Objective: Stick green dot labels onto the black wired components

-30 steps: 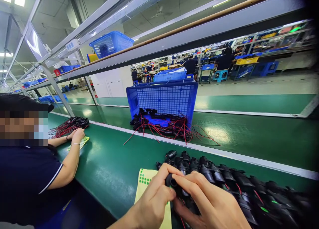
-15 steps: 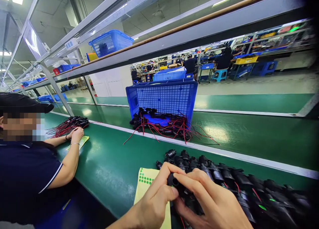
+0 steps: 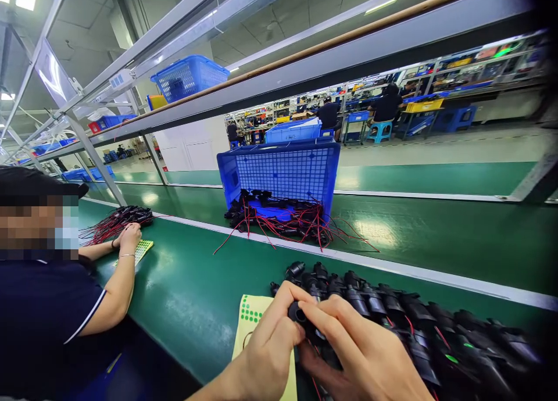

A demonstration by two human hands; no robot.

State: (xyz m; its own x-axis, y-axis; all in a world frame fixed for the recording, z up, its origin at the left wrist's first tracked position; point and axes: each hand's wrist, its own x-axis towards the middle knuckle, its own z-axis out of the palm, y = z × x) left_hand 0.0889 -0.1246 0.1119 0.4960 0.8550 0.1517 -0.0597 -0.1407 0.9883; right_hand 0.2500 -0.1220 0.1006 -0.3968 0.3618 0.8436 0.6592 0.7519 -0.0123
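Both hands met at near edge of green belt (image 3: 196, 296). Left hand (image 3: 265, 354) curled, thumb and forefinger pinched round black socket part (image 3: 300, 317). Right hand (image 3: 366, 354) closed over part's rear body, forefinger laid along top. Part's long axis ran left-right, round open mouth pointed left, toward yellow sticker sheet (image 3: 250, 319). Row of matching black parts (image 3: 392, 308) lay just behind, stretched toward belt's right end.

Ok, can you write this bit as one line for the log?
left hand: pinching black part | right hand: gripping same part | sticker sheet: under left hand | black parts row: on belt
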